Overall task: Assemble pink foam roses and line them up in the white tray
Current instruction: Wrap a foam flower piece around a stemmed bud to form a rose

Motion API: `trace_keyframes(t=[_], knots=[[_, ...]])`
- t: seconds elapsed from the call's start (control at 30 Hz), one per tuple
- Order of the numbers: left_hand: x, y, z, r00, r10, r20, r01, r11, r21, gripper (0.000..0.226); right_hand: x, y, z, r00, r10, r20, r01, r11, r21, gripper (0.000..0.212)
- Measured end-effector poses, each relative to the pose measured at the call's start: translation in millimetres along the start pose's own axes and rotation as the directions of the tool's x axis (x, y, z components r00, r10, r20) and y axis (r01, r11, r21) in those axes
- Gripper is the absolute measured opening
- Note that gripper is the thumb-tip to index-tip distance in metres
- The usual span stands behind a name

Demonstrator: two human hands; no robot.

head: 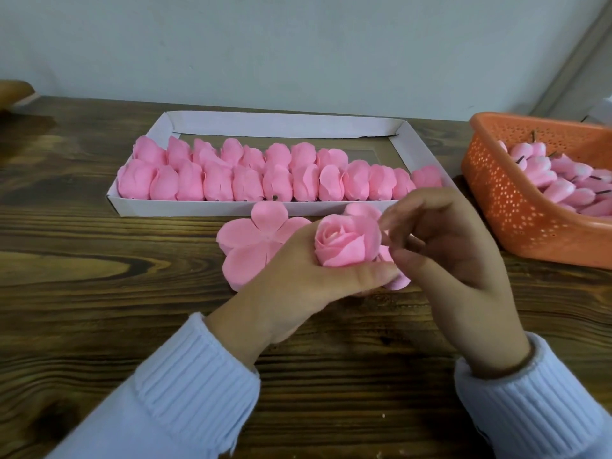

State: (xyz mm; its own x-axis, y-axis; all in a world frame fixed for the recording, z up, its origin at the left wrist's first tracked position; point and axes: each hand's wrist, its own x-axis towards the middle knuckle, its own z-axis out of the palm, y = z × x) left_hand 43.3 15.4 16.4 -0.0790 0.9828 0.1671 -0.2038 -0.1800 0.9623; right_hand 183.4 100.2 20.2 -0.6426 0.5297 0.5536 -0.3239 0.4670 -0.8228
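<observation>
1. Fingers (371, 271) of my left hand (298, 279) curl round a pink foam rose (344, 243), holding it above the desk (99, 260).
2. My right hand (463, 260) pinches an outer petal on the rose's right side.
3. Flat petal pieces (245, 240) lie beneath my hands, just before the white tray (185, 208).
4. Finished roses (218, 183) stand there in two rows.
5. An orange basket (516, 207) of buds (563, 187) sits right.

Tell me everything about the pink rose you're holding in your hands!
The rose is soft pink and looks like foam, with petals wrapped in a spiral round a paler centre. Its open top tilts up towards the camera. The left hand holds it from below, thumb across its front. The right hand pinches an outer petal on its right side. Its base is hidden. It is held over a flat petal cut-out lying on the wooden table.
</observation>
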Motion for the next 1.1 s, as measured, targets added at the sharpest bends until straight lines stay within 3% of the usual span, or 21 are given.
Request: trace_keyframes(t=[0.07,0.13,0.23,0.37,0.53,0.63,0.8,0.93,1.1], knots=[[0.3,-2.2,0.7,0.980,0.162,-0.114,-0.137,0.969,0.204,0.017,-0.5,4.5,3.2,0.988,0.102,-0.113,-0.098,0.994,0.040,0.027],[0.1,-3.5,2.2,0.940,0.307,-0.150,-0.255,0.922,0.290,0.018,-0.3,7.3,5.2,0.955,0.265,-0.130,-0.256,0.963,0.086,0.018],[-0.7,-1.6,3.8,0.908,0.378,-0.180,-0.336,0.914,0.229,0.013,-1.5,6.6,9.2,0.874,0.477,0.089,-0.485,0.853,0.193,0.014],[-1.9,-1.5,3.4,0.915,0.358,-0.185,-0.338,0.932,0.132,0.012,-4.2,6.3,19.5,0.770,0.567,0.291,-0.635,0.721,0.276,0.033],[-0.5,-4.5,2.5,0.924,0.322,-0.207,-0.308,0.946,0.098,0.013,-3.4,7.2,25.2,0.763,0.563,0.318,-0.647,0.675,0.356,0.026],[-0.8,-3.3,3.8,0.925,0.313,-0.217,-0.305,0.950,0.069,0.012,-2.6,9.2,24.5,0.749,0.578,0.325,-0.658,0.590,0.467,0.027],[-0.7,-0.4,5.8,0.913,0.284,-0.293,-0.303,0.953,-0.020,0.014,-1.1,9.9,22.5,0.706,0.592,0.389,-0.702,0.512,0.494,0.024],[-0.4,0.4,6.4,0.925,0.247,-0.289,-0.280,0.957,-0.078,0.011,-1.6,10.8,27.0,0.752,0.587,0.299,-0.651,0.590,0.478,0.023],[-1.1,-0.4,9.9,0.949,0.228,-0.219,-0.209,0.972,0.107,0.006,-1.6,11.1,21.4,0.802,0.414,0.431,-0.596,0.499,0.629,0.038]])
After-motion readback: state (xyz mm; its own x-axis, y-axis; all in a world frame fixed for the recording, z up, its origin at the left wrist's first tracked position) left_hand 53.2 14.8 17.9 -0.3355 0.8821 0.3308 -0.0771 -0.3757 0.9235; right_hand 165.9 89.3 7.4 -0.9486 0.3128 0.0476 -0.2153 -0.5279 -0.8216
